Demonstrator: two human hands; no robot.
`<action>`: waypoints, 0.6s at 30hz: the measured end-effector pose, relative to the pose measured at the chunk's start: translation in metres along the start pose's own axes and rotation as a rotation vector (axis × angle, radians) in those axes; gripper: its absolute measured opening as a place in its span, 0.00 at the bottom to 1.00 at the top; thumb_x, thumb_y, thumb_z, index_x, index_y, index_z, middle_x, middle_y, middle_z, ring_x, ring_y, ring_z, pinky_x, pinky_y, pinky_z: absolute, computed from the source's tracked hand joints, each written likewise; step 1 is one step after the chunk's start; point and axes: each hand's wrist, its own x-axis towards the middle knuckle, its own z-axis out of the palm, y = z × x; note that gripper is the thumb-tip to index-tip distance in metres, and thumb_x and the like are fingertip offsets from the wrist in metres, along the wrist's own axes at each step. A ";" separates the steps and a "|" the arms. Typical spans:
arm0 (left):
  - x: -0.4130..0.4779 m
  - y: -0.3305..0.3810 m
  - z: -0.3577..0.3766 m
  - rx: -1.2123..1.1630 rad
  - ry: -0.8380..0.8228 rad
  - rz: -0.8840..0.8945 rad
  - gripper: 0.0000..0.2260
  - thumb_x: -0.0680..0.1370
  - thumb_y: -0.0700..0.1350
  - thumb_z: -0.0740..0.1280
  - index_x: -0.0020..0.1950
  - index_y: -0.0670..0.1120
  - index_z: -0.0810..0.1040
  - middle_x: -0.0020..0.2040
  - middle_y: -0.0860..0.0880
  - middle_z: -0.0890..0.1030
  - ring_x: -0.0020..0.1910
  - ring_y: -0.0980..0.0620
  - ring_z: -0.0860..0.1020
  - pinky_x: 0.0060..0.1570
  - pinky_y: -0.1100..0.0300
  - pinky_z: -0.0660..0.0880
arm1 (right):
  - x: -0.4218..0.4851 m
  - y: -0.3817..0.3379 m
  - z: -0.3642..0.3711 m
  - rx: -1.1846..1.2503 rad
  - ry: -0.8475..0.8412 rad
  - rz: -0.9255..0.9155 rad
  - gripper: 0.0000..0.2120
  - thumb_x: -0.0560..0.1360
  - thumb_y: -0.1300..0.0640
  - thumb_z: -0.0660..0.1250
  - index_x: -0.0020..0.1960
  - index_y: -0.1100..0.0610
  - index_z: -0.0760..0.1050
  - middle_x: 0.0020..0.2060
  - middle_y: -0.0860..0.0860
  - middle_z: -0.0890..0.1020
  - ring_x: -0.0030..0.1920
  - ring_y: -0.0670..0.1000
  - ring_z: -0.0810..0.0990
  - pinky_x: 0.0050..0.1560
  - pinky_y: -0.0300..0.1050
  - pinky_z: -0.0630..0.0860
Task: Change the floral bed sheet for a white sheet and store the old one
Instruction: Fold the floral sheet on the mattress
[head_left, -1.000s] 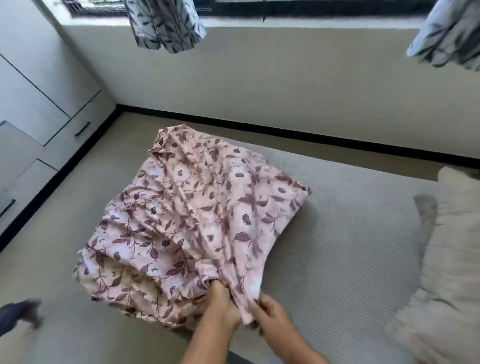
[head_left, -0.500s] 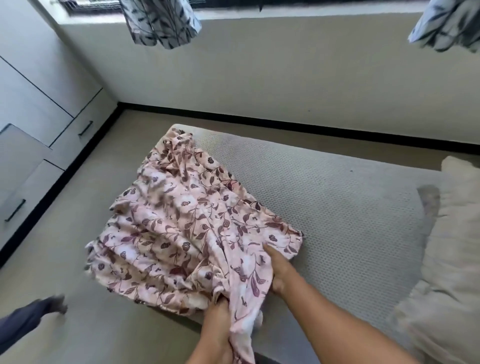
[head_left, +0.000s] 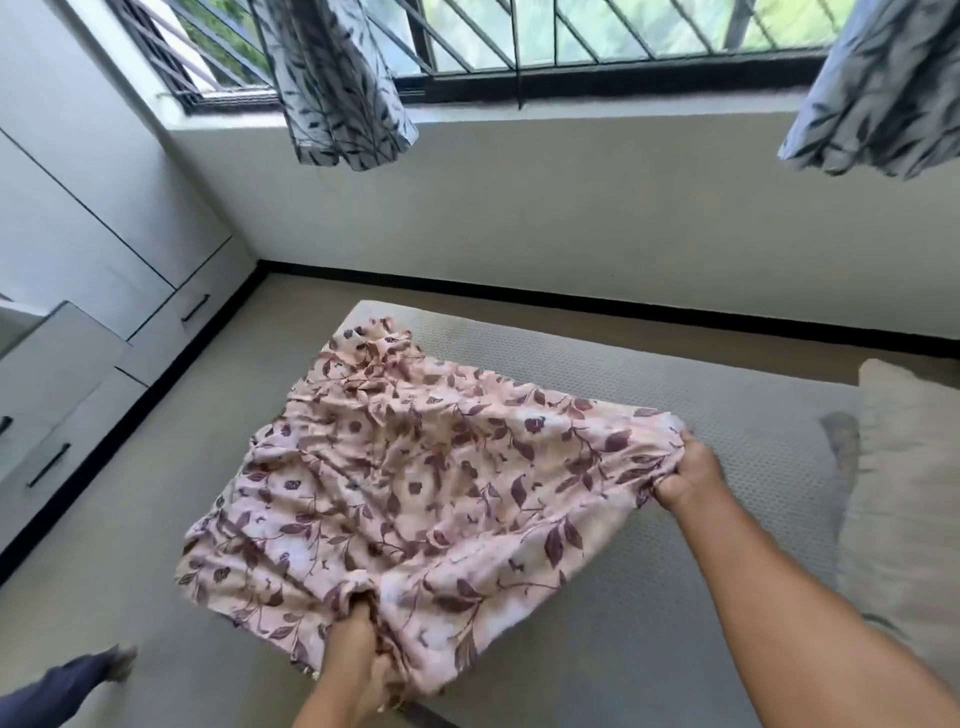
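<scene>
My left hand gripping near edge of floral sheet, my right hand gripping its right corner, sheet bunched & spread over bare mattress, pillow at right, curtains hanging above, cabinet drawers at left.

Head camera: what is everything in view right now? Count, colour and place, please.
floral sheet: one, pink with maroon leaves, crumpled on the mattress's left end
mattress: one, grey, otherwise bare, centre to right
pillow: one, cream, on the mattress at the right edge
curtains: two, grey leaf print, hanging top left and top right
window: one, black grille, along the top
wardrobe: one, white with black handles, left wall
left hand: one, grips the sheet's near edge
right hand: one, grips the sheet's right corner
</scene>
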 end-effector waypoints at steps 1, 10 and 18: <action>0.002 0.013 0.003 -0.026 -0.054 0.004 0.15 0.85 0.46 0.59 0.54 0.34 0.76 0.37 0.39 0.76 0.33 0.46 0.77 0.38 0.54 0.76 | -0.007 -0.019 -0.005 0.018 0.043 -0.067 0.26 0.85 0.48 0.51 0.74 0.63 0.71 0.68 0.66 0.76 0.68 0.69 0.74 0.70 0.68 0.68; -0.113 0.185 0.168 -0.215 -0.869 0.381 0.16 0.84 0.48 0.55 0.45 0.49 0.80 0.42 0.49 0.82 0.44 0.49 0.79 0.53 0.44 0.75 | -0.177 -0.172 -0.119 0.441 -0.079 -0.513 0.30 0.84 0.45 0.56 0.81 0.57 0.59 0.78 0.60 0.64 0.67 0.62 0.78 0.53 0.68 0.80; -0.161 0.203 0.190 -0.264 -1.154 0.356 0.11 0.74 0.46 0.72 0.56 0.47 0.81 0.54 0.45 0.83 0.53 0.45 0.81 0.57 0.41 0.79 | -0.263 -0.096 -0.079 0.175 -0.158 -0.406 0.26 0.84 0.39 0.54 0.70 0.53 0.77 0.69 0.67 0.74 0.71 0.70 0.72 0.74 0.74 0.54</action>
